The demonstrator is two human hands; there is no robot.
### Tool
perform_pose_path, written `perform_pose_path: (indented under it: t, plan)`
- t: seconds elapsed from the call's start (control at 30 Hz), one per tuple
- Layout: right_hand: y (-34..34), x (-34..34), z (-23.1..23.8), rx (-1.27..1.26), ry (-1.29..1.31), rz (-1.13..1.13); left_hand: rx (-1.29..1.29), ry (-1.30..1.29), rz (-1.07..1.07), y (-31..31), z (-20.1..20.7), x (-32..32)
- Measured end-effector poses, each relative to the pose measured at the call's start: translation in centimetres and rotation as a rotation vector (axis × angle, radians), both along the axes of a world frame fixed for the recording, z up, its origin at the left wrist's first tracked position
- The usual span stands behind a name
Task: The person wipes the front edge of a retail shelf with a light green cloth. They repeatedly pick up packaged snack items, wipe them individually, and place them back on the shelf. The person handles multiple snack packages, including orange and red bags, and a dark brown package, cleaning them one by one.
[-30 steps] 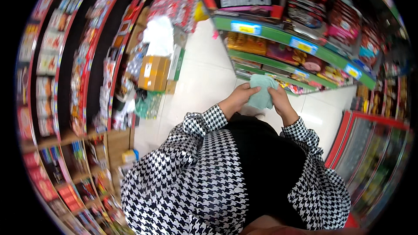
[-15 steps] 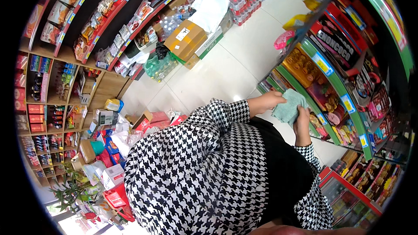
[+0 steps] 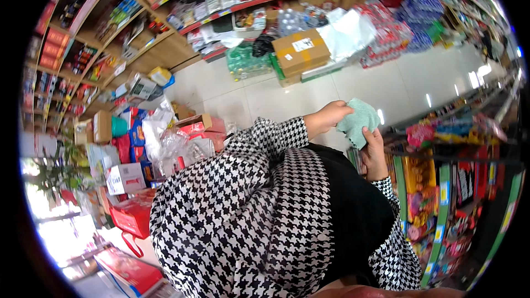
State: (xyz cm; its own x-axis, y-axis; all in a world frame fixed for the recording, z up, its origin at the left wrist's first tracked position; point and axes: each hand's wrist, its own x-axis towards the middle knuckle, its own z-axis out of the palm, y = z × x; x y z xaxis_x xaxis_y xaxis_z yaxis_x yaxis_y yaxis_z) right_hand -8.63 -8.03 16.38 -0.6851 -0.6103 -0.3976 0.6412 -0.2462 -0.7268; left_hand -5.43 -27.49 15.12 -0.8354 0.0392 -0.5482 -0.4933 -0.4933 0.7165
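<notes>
A pale green cloth (image 3: 358, 122), folded and rumpled, is stretched between my two hands in front of me. Its left edge is pinched by my left hand (image 3: 334, 115), the fingers closed on it. My right hand (image 3: 374, 154) grips the lower right edge, thumb lying over the cloth. Both sleeves are black-and-white houndstooth. The fingers behind the cloth are hidden.
Green-edged store shelves (image 3: 443, 204) with packaged goods stand close on my right. Across the pale tiled floor (image 3: 243, 99) sit a taped cardboard box (image 3: 301, 55), a green bag of bottles (image 3: 248, 63) and wrapped drink packs (image 3: 383, 36). Boxes and bags crowd my left, near a red bag (image 3: 135, 212).
My view has swung to the right, so the aisle and far shelf show more. The cloth stays in both hands, its folds slightly shifted.
</notes>
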Motion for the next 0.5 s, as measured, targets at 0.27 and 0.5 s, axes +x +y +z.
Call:
perform_pose_path:
  t: [0.27,0.5]
  plan:
    - [-15.9,-5.1,-3.0,-0.075,-0.149,0.382,0.016,-0.003,0.492,-11.6,-3.2,7.1]
    - [-30.4,-9.9,-6.2,-0.104,-0.281,0.617,0.117,-0.078,0.921,-20.5,-5.8,11.6]
